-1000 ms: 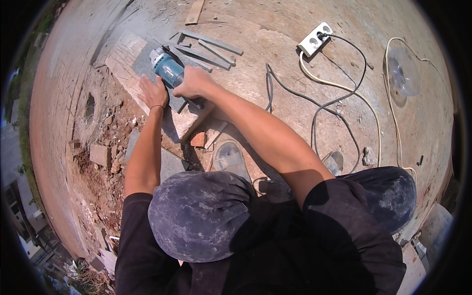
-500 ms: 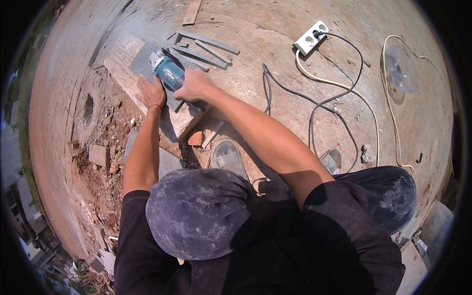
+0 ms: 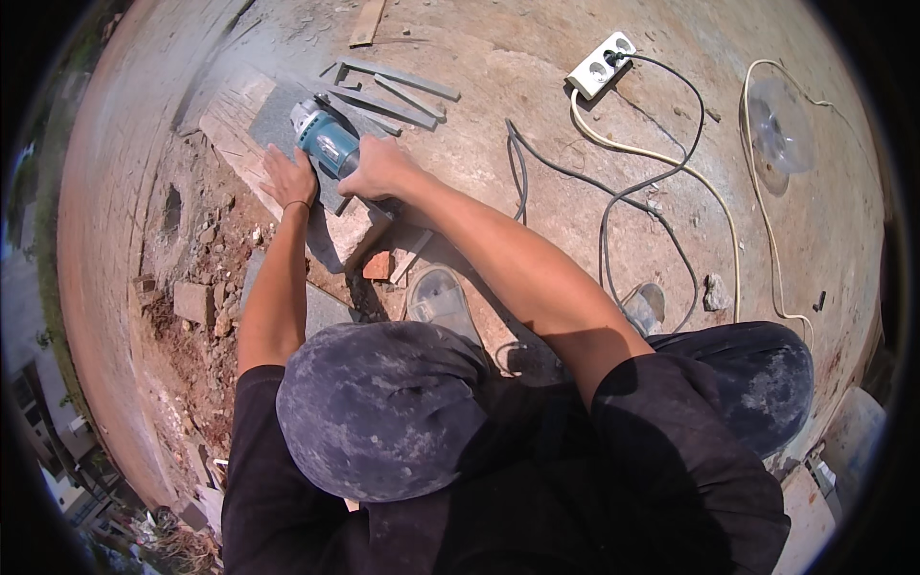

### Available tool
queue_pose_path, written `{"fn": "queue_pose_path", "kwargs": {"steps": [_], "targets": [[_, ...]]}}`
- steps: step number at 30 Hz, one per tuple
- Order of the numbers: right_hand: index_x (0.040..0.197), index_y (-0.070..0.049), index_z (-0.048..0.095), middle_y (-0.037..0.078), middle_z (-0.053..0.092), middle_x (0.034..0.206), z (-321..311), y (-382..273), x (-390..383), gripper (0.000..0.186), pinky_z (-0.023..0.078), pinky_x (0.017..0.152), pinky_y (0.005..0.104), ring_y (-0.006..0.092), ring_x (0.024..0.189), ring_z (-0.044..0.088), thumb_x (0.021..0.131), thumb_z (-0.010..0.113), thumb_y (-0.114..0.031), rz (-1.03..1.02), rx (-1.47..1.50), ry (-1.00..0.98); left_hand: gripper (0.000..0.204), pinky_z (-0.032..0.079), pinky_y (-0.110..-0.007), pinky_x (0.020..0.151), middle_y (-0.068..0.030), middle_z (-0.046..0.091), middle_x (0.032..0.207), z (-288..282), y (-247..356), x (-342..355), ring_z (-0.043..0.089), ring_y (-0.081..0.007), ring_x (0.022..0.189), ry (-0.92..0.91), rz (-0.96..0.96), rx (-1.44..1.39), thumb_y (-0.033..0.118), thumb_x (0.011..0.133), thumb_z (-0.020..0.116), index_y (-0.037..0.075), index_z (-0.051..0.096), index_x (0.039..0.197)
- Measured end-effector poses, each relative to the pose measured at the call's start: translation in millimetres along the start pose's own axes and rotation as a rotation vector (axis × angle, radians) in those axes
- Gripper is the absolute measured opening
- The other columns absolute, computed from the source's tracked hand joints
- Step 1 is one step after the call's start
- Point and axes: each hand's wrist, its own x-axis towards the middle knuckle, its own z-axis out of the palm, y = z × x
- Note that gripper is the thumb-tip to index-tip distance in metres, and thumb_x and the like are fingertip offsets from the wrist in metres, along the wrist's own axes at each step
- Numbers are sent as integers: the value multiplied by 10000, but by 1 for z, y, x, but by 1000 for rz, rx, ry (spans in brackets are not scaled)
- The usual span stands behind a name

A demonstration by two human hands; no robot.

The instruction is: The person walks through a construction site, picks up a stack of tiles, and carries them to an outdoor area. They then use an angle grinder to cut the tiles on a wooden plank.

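A teal angle grinder [image 3: 330, 144] with a silver head lies low over a grey tile [image 3: 272, 117]. My right hand [image 3: 381, 169] is wrapped round its rear body. Flat beside the tool, my left hand [image 3: 289, 178] presses down with fingers stretched out, at the tile's left edge. Under the tile is a pale concrete block [image 3: 347, 232]. The cutting disc is hidden from this view. Whitish dust hangs in the air beyond the grinder's head.
Several grey cut strips [image 3: 398, 103] lie right of the tile. A white power strip [image 3: 602, 69] with a dark cord [image 3: 661, 213] plugged in rests farther right. Rubble [image 3: 195, 303] and a red brick piece [image 3: 379, 264] are near the block. A clear plastic sheet [image 3: 781, 129] sits far right.
The whole view has shifted slightly. Both hands and the grinder keep nearly the same place on the tile.
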Motion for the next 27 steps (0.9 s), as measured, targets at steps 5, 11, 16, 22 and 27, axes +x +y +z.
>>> {"fn": "queue_pose_path", "kwargs": {"steps": [5, 11, 16, 22, 27], "targets": [[1066, 91, 582, 302, 638, 1012, -1, 3, -4, 736, 540, 817, 408, 402, 946, 650, 563, 775, -409, 6, 8, 9, 721, 34, -575, 1130, -217, 214, 1531, 1, 1, 0, 159, -328, 1439, 1, 10, 7, 476, 946, 344, 14, 203, 1481], [1137, 78, 570, 284, 622, 1107, -6, 0, -10, 767, 512, 907, 392, 386, 1043, 624, 580, 792, -400, 29, 8, -60, 719, 34, -576, 1130, -214, 214, 1531, 1, -4, 2, 159, -329, 1439, 8, 3, 18, 480, 949, 336, 15, 203, 1481], [1078, 79, 579, 306, 632, 1027, -7, 5, -15, 723, 529, 842, 409, 392, 971, 644, 575, 777, -401, 5, 8, -22, 730, 36, -576, 1130, -215, 222, 1528, 3, -1, 2, 164, -330, 1438, 17, 13, 11, 502, 950, 326, 12, 210, 1478], [1104, 80, 558, 303, 631, 1028, -6, 7, -23, 737, 525, 846, 412, 404, 969, 639, 578, 774, -389, 2, 12, -13, 761, 39, -575, 1131, -217, 229, 1525, 1, -2, 3, 164, -332, 1438, 20, 1, -9, 546, 946, 318, 8, 216, 1475], [1083, 80, 565, 299, 631, 1030, -6, 14, -25, 720, 523, 842, 414, 406, 965, 637, 580, 779, -388, -3, 37, -14, 776, 41, -573, 1132, -217, 222, 1527, 0, 2, 3, 161, -331, 1439, 10, -13, -8, 560, 942, 319, 5, 217, 1474]]}}
